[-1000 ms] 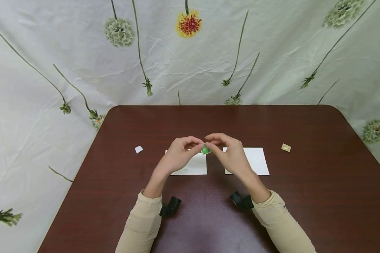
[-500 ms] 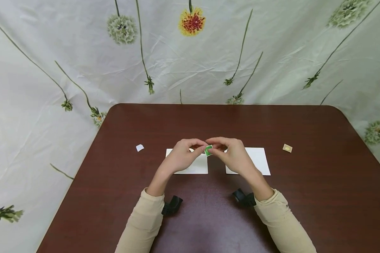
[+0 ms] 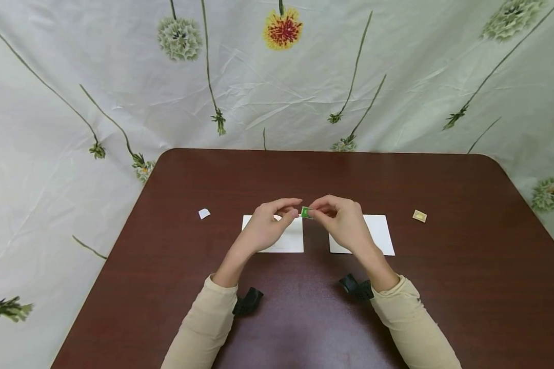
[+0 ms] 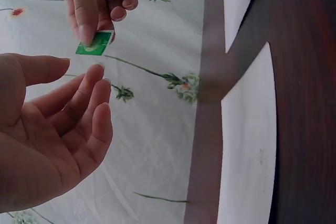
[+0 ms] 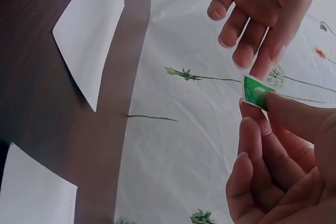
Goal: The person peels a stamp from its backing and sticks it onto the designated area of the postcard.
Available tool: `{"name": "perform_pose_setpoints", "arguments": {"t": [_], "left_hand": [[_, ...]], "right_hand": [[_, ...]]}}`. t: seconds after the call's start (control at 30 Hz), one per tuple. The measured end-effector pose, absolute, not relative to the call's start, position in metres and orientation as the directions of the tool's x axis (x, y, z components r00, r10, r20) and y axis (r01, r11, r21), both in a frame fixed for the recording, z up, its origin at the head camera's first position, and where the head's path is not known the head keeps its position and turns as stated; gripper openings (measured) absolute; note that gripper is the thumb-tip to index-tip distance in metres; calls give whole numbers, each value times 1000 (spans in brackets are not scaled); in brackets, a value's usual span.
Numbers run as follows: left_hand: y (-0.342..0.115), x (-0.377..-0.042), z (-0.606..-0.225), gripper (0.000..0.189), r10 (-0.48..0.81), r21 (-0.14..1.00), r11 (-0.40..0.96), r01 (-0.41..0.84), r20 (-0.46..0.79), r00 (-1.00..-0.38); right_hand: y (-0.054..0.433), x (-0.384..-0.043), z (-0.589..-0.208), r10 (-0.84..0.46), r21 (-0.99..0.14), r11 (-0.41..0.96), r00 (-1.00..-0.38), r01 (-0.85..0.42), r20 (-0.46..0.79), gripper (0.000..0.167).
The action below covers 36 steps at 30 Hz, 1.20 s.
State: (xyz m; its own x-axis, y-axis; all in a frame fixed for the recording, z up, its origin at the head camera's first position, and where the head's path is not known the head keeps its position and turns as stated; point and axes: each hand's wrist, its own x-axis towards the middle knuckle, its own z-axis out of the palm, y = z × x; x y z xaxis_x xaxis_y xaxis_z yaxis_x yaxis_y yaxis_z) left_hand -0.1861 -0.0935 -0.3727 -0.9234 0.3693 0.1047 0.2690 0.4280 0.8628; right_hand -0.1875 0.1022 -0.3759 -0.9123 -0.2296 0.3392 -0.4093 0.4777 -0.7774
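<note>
A small green postage stamp (image 3: 307, 212) with a pale border is pinched between the thumb and forefinger of my right hand (image 3: 343, 220), above the table. In the right wrist view the thumb lies across one corner of the stamp (image 5: 256, 92). My left hand (image 3: 268, 225) hovers just to its left. Its thumb and fingers are spread apart and hold nothing, as the left wrist view shows of the left hand (image 4: 58, 124). Beneath the hands lie two white envelopes, the left envelope (image 3: 288, 241) and the right envelope (image 3: 379, 234), each partly hidden by a hand.
On the dark wooden table (image 3: 286, 307), a tan stamp (image 3: 419, 216) lies at the right. A small white piece of paper (image 3: 204, 213) lies at the left. A flower-printed cloth (image 3: 240, 77) hangs behind the table's far edge.
Half a second ago both hands' fingers met at the stamp. Now the left fingers have come off it, and the right hand alone holds the stamp, turned and slightly higher.
</note>
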Motion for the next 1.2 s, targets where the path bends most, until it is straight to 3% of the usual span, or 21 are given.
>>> {"name": "perform_pose_setpoints", "arguments": {"t": [0.37, 0.67, 0.87, 1.2], "left_hand": [[-103, -169, -400, 36, 414, 733, 575, 362, 121, -902], [-115, -158, -416, 58, 536, 515, 747, 420, -93, -839], [-122, -156, -425, 65, 547, 413, 799, 437, -198, -814], [-125, -154, -428, 70, 514, 358, 841, 406, -294, -806]], "right_hand": [[107, -205, -391, -200, -892, 413, -974, -184, 108, 12], [103, -225, -405, -223, -902, 433, -970, -11, -95, 17], [93, -239, -421, -274, -858, 513, -943, 23, -189, 15], [76, -250, -426, -295, -788, 615, -922, 18, -251, 15]]}}
